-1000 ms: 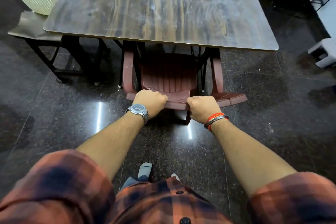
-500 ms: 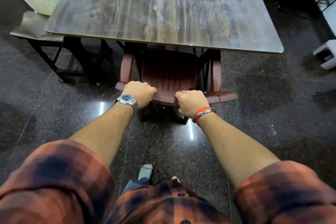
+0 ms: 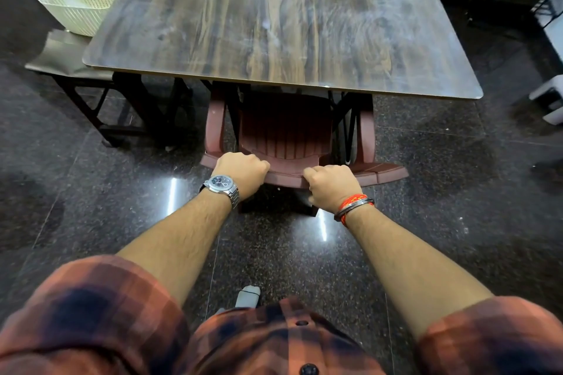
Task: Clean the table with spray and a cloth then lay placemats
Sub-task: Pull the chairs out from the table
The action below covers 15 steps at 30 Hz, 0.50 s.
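A dark wood-grain table (image 3: 283, 27) with a smeared, bare top stands in front of me. A maroon plastic chair (image 3: 286, 128) is tucked under its near edge, seat mostly beneath the top. My left hand (image 3: 242, 172), with a steel watch on the wrist, grips the top of the chair's backrest on the left. My right hand (image 3: 332, 187), with red and metal bracelets, grips the backrest on the right. No spray bottle, cloth or placemat shows on the table.
A cream plastic basket (image 3: 80, 0) sits on a low bench (image 3: 58, 61) left of the table, something dark in it. A white stool (image 3: 548, 97) and clutter stand at the right. The floor is dark polished granite (image 3: 441, 192).
The chair has slid farther under the table with both hands on its backrest. I have stepped closer to the table.
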Motion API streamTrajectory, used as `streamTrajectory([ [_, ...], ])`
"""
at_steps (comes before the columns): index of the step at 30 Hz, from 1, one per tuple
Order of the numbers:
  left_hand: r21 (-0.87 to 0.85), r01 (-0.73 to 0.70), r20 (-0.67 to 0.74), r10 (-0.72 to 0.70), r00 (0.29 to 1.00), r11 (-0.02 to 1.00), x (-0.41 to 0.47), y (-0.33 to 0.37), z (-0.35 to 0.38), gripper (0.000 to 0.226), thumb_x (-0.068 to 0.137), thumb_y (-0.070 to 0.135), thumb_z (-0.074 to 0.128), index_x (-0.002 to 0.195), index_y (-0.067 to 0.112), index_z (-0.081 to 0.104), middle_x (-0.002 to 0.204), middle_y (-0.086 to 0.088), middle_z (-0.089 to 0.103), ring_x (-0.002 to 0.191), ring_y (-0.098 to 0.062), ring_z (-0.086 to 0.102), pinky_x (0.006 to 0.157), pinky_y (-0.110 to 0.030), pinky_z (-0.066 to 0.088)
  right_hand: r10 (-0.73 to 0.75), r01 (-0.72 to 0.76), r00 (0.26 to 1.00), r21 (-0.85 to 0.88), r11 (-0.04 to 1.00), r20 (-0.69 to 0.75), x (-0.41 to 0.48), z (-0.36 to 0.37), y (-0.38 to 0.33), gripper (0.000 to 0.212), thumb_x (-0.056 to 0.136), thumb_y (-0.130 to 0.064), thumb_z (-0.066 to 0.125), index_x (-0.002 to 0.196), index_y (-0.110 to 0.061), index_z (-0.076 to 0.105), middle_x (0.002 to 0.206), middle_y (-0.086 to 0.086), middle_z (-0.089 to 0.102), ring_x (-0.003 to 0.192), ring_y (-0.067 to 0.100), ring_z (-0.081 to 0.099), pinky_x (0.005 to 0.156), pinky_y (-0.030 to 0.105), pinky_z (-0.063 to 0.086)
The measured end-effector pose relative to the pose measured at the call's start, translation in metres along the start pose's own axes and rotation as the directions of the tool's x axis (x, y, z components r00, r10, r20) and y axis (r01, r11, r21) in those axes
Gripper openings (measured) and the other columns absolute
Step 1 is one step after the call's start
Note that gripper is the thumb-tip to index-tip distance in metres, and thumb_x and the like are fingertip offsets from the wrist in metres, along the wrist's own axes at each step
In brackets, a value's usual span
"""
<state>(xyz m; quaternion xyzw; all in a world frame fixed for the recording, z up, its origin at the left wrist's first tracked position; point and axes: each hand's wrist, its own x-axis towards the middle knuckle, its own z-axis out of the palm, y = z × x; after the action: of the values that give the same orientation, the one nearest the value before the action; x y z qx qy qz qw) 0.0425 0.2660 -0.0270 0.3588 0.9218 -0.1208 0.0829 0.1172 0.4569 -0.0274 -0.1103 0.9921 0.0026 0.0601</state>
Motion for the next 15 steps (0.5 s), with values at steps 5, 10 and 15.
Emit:
streamTrajectory([
  [5, -0.018, 0.009, 0.004, -0.008, 1.000, 1.000, 0.0022, -0.0012, -0.0007, 0.026, 0.092, 0.011, 0.045, 0.113, 0.015, 0.061, 0.104, -0.006, 0.069, 0.090, -0.035, 0.069, 0.061, -0.035, 0.042, 0.004, -0.004, 1.000, 0.019, 1.000, -0.010, 0.0018, 0.0007, 0.0027, 0.017, 0.074, -0.015, 0.062, 0.087, -0.005, 0.058, 0.086, 0.014, 0.067, 0.079, 0.036, 0.064, 0.060, 0.035, 0.036],
  [10, -0.043, 0.033, 0.003, -0.033, 0.999, 0.999, -0.0002, -0.0002, -0.0043, 0.023, 0.090, 0.013, 0.049, 0.109, 0.015, 0.062, 0.102, -0.008, 0.068, 0.089, -0.036, 0.068, 0.062, -0.035, 0.043, 0.041, -0.041, 0.999, 0.020, 0.999, -0.007, 0.0003, -0.0036, -0.0017, 0.019, 0.074, -0.017, 0.062, 0.089, -0.006, 0.059, 0.089, 0.013, 0.067, 0.082, 0.037, 0.063, 0.062, 0.035, 0.039],
  [15, -0.079, 0.045, 0.019, -0.043, 0.999, 0.996, -0.0027, 0.0022, -0.0059, 0.020, 0.088, 0.020, 0.055, 0.106, 0.017, 0.061, 0.104, -0.007, 0.068, 0.093, -0.035, 0.067, 0.065, -0.037, 0.047, 0.100, -0.099, 0.994, -0.030, 0.995, 0.035, -0.0010, -0.0046, -0.0056, 0.024, 0.077, -0.025, 0.060, 0.097, -0.012, 0.056, 0.098, 0.005, 0.064, 0.092, 0.032, 0.061, 0.064, 0.034, 0.037],
])
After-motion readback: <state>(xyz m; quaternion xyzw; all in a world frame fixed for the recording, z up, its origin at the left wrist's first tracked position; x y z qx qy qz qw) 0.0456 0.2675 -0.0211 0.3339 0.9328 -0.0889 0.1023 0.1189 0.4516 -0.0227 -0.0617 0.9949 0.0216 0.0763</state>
